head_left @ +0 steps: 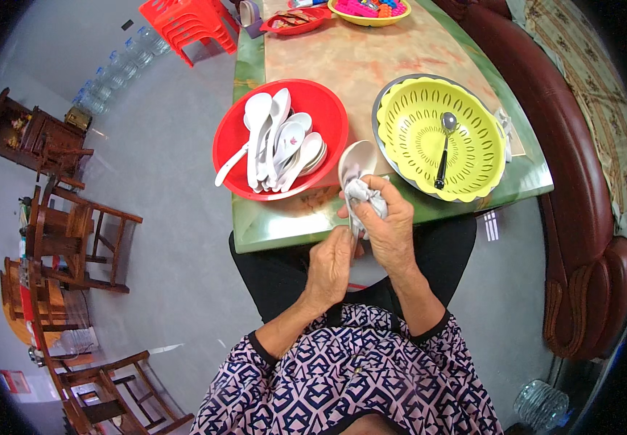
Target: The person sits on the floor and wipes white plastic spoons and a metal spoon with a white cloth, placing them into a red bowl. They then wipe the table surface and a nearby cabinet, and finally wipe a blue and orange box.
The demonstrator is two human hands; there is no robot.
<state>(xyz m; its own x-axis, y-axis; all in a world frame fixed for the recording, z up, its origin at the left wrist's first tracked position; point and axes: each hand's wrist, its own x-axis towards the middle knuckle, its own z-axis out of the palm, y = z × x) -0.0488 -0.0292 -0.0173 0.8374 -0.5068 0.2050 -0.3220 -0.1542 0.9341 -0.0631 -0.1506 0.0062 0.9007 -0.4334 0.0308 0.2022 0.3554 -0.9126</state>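
Note:
My left hand (330, 267) is closed around the handle end of a large white spoon (357, 161) at the table's near edge. My right hand (390, 226) presses a crumpled white cloth (364, 197) against the spoon just below its bowl. Left of the hands, a red basin (330, 107) holds several white spoons (289, 139) piled with their handles toward me. On the right, a yellow-green colander (416, 116) sits inside a grey basin (376, 119). One metal spoon with a black handle (443, 161) lies in the colander.
Both basins stand on a marble-patterned table (320, 58). A red dish (297, 27) and a yellow basket of colourful pieces (371, 16) are at its far end. Red stools (190, 25), wooden chairs (74, 232) and a brown leather sofa (545, 130) flank it.

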